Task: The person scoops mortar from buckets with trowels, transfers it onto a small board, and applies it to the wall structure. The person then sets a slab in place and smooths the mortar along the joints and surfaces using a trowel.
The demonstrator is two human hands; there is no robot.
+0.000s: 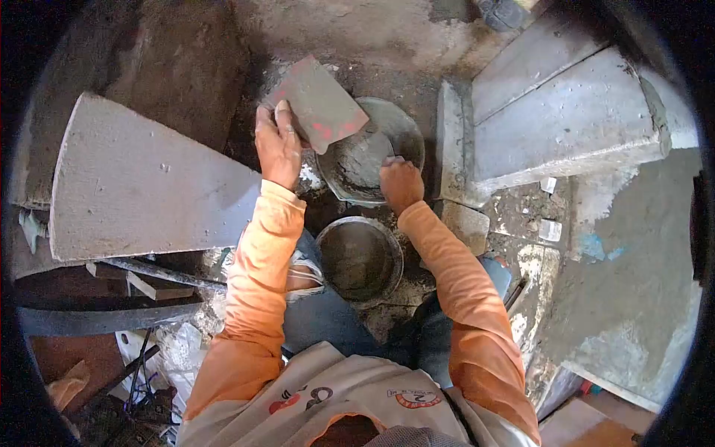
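Note:
A square tile (319, 103), grey with reddish patches, is tilted up in my left hand (280, 147), whose fingers grip its left edge. Behind and right of the tile is a round basin (411, 134) holding grey mortar (357, 160). My right hand (401, 183) is closed at the basin's near right side, around the handle of a tool; most of the tool is hidden. Closer to my body, between my knees, stands a round bucket (360, 261) with a dark, murky content.
Large pale slabs (149, 186) jut in from the left, and more slabs (558, 112) lie at the upper right. A rough wall (357, 33) rises ahead. Small white fragments (550, 230) sit on the right, and a curved grey strip (104, 320) runs at lower left.

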